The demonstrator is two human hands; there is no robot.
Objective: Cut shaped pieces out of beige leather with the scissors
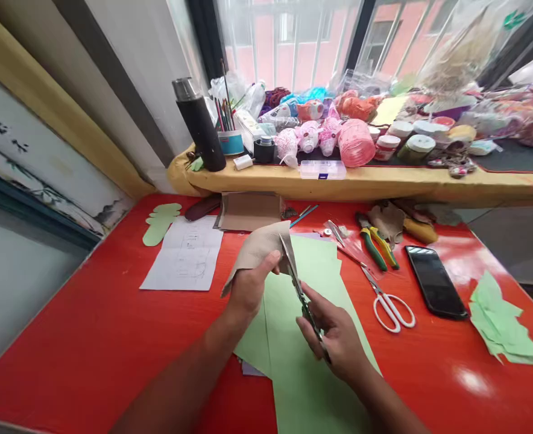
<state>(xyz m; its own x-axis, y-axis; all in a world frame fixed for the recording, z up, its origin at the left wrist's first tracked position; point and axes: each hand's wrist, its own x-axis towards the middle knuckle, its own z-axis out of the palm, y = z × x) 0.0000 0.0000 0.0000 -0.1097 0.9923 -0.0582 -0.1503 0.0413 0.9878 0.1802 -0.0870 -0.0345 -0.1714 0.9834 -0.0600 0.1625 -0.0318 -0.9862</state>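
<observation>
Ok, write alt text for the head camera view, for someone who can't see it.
A person's left hand holds a beige piece above a red table, while the right hand holds scissors, blades at the piece's edge. Green sheets lie below; white-handled scissors, pliers and a phone lie to the right.

red table | green sheets | sketched paper | black phone | white-handled scissors | green scraps

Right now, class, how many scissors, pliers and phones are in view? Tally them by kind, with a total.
Scissors: 2 (one in the right hand, one white-handled pair on the red table)
Pliers: 1
Phone: 1
Total: 4
</observation>
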